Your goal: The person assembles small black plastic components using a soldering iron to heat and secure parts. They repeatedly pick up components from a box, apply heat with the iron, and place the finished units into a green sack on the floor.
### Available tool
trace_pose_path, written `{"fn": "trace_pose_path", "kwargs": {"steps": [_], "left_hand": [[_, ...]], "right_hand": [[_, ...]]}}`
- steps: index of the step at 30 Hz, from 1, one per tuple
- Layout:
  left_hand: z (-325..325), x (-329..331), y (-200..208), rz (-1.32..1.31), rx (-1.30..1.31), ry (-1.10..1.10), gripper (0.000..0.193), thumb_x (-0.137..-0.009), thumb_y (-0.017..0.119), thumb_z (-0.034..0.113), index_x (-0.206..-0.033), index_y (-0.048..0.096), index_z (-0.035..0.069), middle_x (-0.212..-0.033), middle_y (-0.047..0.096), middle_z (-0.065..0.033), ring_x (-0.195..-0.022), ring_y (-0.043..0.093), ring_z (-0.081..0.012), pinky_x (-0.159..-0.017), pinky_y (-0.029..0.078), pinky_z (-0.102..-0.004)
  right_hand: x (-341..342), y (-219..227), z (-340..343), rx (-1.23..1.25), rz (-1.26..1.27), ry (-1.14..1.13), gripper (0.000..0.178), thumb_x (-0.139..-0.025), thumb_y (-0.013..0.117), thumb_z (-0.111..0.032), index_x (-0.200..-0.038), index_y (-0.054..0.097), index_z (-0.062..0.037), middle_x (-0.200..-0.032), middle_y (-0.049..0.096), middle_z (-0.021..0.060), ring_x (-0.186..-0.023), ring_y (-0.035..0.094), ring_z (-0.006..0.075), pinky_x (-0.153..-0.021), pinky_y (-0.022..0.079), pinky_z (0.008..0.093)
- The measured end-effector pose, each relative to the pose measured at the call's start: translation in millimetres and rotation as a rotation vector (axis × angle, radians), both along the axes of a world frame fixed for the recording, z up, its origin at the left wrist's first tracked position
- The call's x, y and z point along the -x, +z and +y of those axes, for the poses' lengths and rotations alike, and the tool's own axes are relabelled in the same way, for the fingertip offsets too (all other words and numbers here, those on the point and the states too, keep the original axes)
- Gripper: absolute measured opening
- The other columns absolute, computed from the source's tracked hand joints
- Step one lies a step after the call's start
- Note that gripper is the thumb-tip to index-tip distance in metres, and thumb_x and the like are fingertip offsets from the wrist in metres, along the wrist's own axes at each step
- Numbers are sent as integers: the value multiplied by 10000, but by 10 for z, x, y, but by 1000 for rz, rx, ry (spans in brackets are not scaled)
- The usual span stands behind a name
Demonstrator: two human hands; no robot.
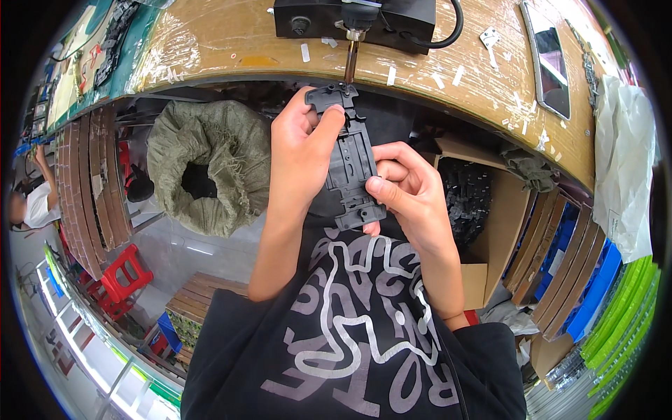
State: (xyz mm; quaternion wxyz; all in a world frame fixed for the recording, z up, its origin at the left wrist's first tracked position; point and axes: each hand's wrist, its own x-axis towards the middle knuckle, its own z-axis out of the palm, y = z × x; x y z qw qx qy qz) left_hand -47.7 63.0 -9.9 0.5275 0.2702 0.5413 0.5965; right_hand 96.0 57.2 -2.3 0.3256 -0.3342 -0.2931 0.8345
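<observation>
Cannot see most fingers of the left hand (pixel 301 150) behind the black plastic part (pixel 352 164), follow the black box (pixel 322 19) past the upper edge, or tell apart the small pieces (pixel 467 199) in the carton (pixel 505 210).

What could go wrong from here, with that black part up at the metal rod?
The left hand has its thumb near the metal rod; a slip might bring them together. The black part shows no support beyond the left hand and right hand, so it might tilt.
</observation>
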Motion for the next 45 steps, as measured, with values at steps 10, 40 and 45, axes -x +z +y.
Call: {"fn": "trace_pose_path", "kwargs": {"steps": [10, 40, 45], "left_hand": [[1, 15, -61, 11, -21, -7, 49, -799, 497, 17, -846, 501, 4, -713, 528, 10, -605, 463, -18, -522, 381, -175], [-973, 1370, -1341, 733, 356, 437, 180, -803, 523, 167, -870, 552, 2, -724, 615, -100, -543, 557, -123, -487, 433, -244], [-1609, 2142, -1399, 433, 364, 715, 173, -811, 510, 159, -919, 545, 28, -775, 599, -98, -560, 541, -98, -445, 426, -214]], "right_hand": [[8, -19, 7, -7, -27, -1, 232, -772, 561, -7, -972, 464, 60, -712, 549, 77, -556, 551, 115, -437, 496, 231], [-1970, -2337, -173, -265, -1253, -488, 379, -733, 643, -160, -997, 448, 30, -723, 491, 98, -508, 531, 168, -380, 494, 259], [-3137, -3008, -702, 199, -1242, -603, 399, -736, 632, -189, -1013, 417, 0, -888, 502, 157, -523, 559, 246, -410, 501, 328]]}}
